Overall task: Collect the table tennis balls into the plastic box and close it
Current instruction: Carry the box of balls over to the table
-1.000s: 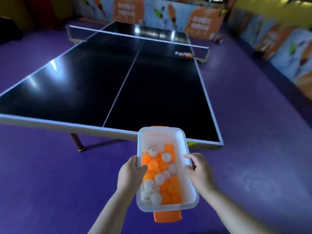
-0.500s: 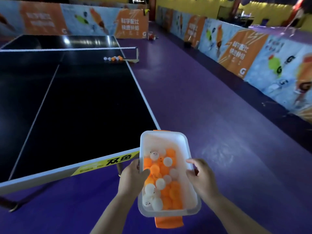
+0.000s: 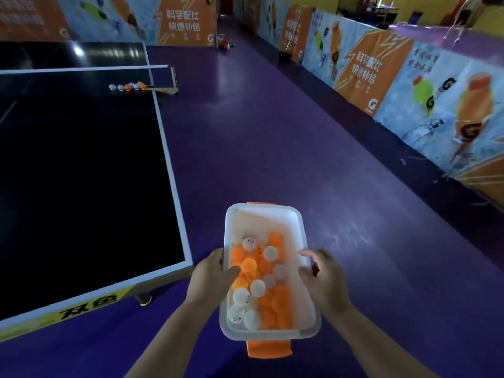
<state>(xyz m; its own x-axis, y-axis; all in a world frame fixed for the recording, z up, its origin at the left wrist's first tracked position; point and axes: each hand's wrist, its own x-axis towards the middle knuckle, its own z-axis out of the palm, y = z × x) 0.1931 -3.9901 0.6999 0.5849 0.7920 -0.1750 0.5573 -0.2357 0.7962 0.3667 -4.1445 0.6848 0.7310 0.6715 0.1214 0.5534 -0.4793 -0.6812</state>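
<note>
Plastic box (image 3: 264, 222), open-topped, is held in the air above the purple floor (image 3: 272, 145), just off the near right corner of the dark table (image 3: 81, 173). Printed orange-and-blue barriers (image 3: 381, 72) line the far and right sides of the floor. The left hand (image 3: 211, 276) grasps the box's left rim, thumb hooked inside. The right hand (image 3: 326, 279) grasps the right rim, fingers curled at its wall. An orange latch flap (image 3: 268, 349) hangs below the box's near end. White and orange table tennis balls (image 3: 261, 282) fill its near half. A few loose balls (image 3: 128, 86) sit on the table against the net (image 3: 81, 70).
</note>
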